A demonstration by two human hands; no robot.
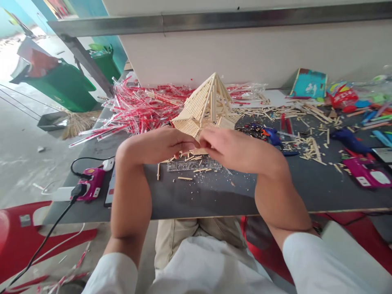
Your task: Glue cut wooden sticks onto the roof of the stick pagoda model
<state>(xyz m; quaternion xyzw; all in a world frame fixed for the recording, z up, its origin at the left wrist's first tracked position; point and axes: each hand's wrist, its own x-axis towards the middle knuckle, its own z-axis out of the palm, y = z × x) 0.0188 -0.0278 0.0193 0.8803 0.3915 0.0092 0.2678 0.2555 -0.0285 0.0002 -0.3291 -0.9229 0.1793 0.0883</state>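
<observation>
A small pagoda-like model (200, 98) built of thin pale wooden sticks stands on the dark table (183, 200), with a pointed roof above a wider lower roof. In front of its lower roof, my left hand (168, 143) and my right hand (231, 148) meet with fingertips nearly together. Both hands have bent, closed fingers; whatever lies in their pinch is too small or hidden to name. They cover the model's lower front. Just below them is a clear plastic ruler (194, 165) with cut-out shapes, and a loose short stick (185, 178) lies nearer me.
Red-and-clear plastic wrappers (137, 106) pile up behind left. Blue glue guns (349, 139) and scattered stick pieces (315, 151) lie right. Purple power strips (92, 183) sit at the left edge and at right (367, 171). A metal rail (214, 24) crosses the back.
</observation>
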